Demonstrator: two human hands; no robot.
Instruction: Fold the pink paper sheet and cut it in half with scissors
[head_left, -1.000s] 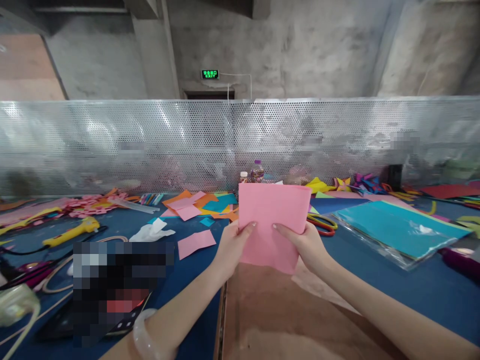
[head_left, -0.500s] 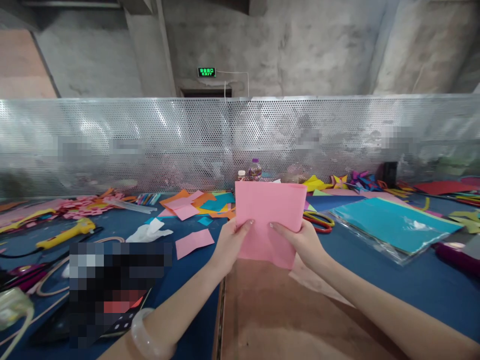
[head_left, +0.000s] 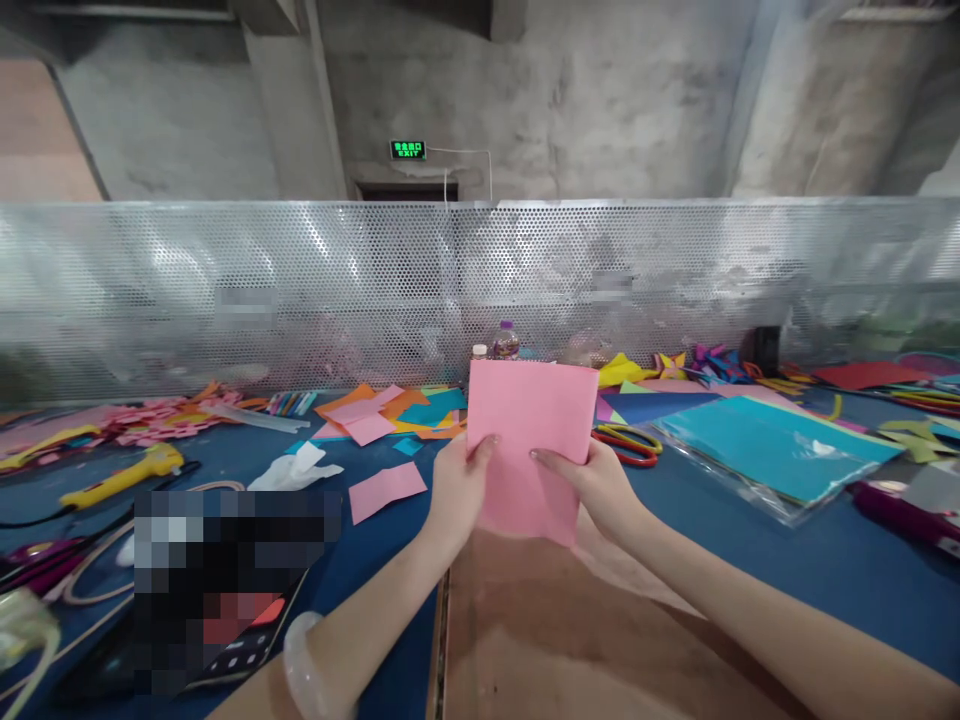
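Observation:
A pink sheet of paper (head_left: 534, 410) is held upright in front of me, above a brown board (head_left: 570, 630). My left hand (head_left: 459, 488) grips its left edge, thumb on the near face and fingers behind. On the right edge, my right hand (head_left: 606, 485) pinches the sheet the same way; its fingers are mostly hidden behind the paper. Yellow- and red-handled scissors (head_left: 628, 442) lie just beyond my right hand. To the left of my left hand, a creased pink piece of paper (head_left: 387, 492) rests on the blue table (head_left: 375, 575).
A yellow glue gun (head_left: 124, 478), crumpled white tissue (head_left: 294, 468) and a pixelated dark object (head_left: 225, 580) are on the left. A plastic sleeve of teal sheets (head_left: 780, 445) lies right. Bottles (head_left: 506, 342) stand at the back before a perforated metal screen (head_left: 540, 255).
The pink sheet is turned a little, its right edge now nearer the left edge in view. My right hand has shifted slightly left with it. The view has moved slightly.

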